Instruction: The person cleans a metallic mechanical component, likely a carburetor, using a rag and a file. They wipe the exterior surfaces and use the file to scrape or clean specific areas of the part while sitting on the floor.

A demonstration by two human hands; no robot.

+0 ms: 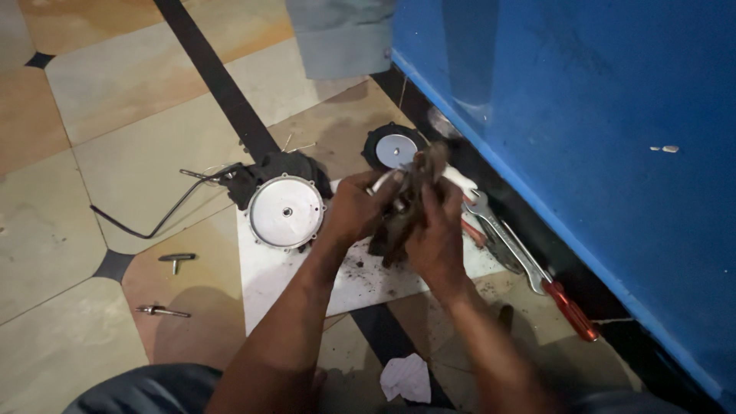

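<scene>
Brown, grimy rag point(425, 172) and a dark metal part point(391, 230) sit gripped between the left hand point(354, 208) and right hand point(438, 234) above a white sheet point(268, 280) on the floor.

A tiled floor point(92, 146) carries a white sheet point(276, 276) with a round metal cover point(287, 212) on it. Along the floor's right edge lie a wrench point(498, 230) and red-handled screwdriver point(563, 303); two small bolts point(170, 284) rest left.
</scene>
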